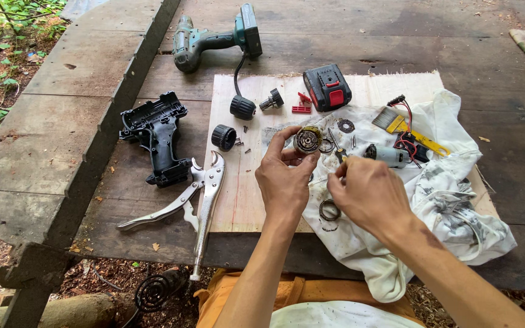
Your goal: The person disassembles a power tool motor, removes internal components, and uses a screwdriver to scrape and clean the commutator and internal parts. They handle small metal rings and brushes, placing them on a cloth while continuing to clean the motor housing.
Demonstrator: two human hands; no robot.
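Note:
My left hand (284,179) holds up a small round greasy gear housing (307,140) between thumb and fingers, its open face toward me. My right hand (366,191) is just right of it, fingers pinched around a thin dark tool (338,152) whose tip points at the housing. Both hands hover over a dirty white cloth (451,200) spread on a plywood sheet (238,182). A metal ring (329,210) lies on the cloth below my right hand, and a small motor with red and black wires (390,155) lies to its right.
Locking pliers (195,203) lie at the board's left edge beside a black drill shell half (159,136). A green cordless drill (211,39), chuck parts (242,107), a black and red battery (327,87), a gear washer (346,126) and a yellow brush (405,126) lie farther back on the wooden platform.

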